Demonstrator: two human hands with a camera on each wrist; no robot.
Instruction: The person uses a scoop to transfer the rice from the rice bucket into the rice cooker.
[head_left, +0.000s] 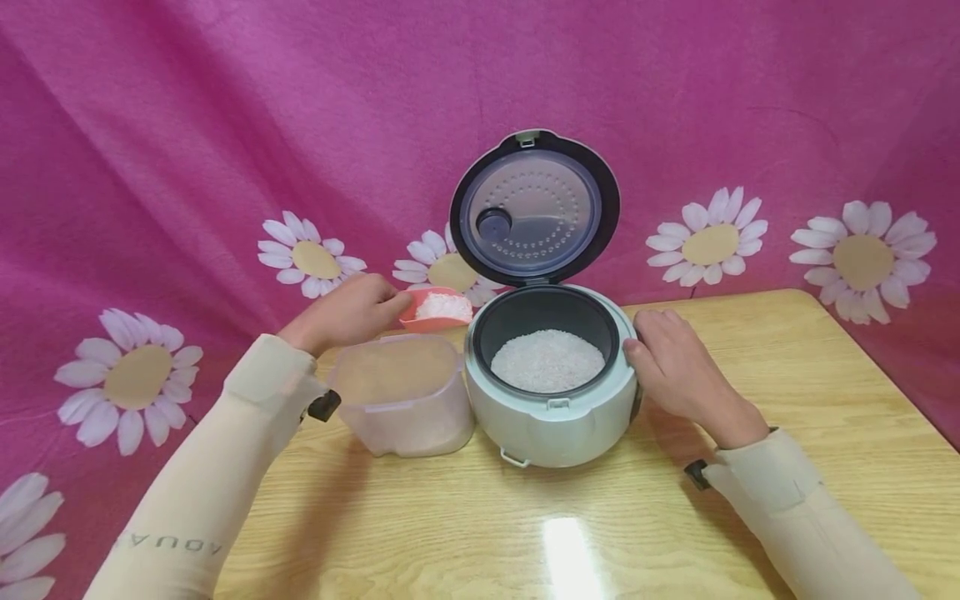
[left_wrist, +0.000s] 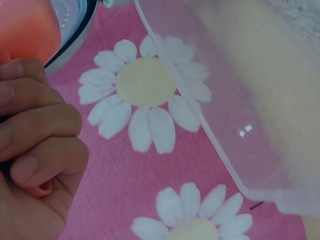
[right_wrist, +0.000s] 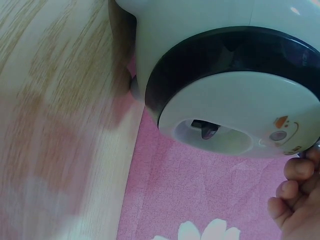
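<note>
My left hand (head_left: 358,307) grips the handle of an orange-red scoop (head_left: 437,325), its fingers curled round it in the left wrist view. White rice (head_left: 445,305) fills the scoop, which is held just beyond a translucent plastic container (head_left: 408,427). To the right of that container stands a pale green rice cooker (head_left: 555,432) with its lid (head_left: 538,196) raised. More rice (head_left: 547,361) lies in the dark inner pot. At the cooker's right side, my right hand (head_left: 678,367) holds its upper edge, thumb on the rim. Bent fingertips (right_wrist: 299,169) show there in the right wrist view.
Everything stands on a wooden table (head_left: 450,533), close to its back edge. Behind hangs a pink cloth (head_left: 337,108) with white daisies. A front panel (right_wrist: 220,100) with a switch faces right on the cooker. A small white loop (head_left: 515,458) juts from its base.
</note>
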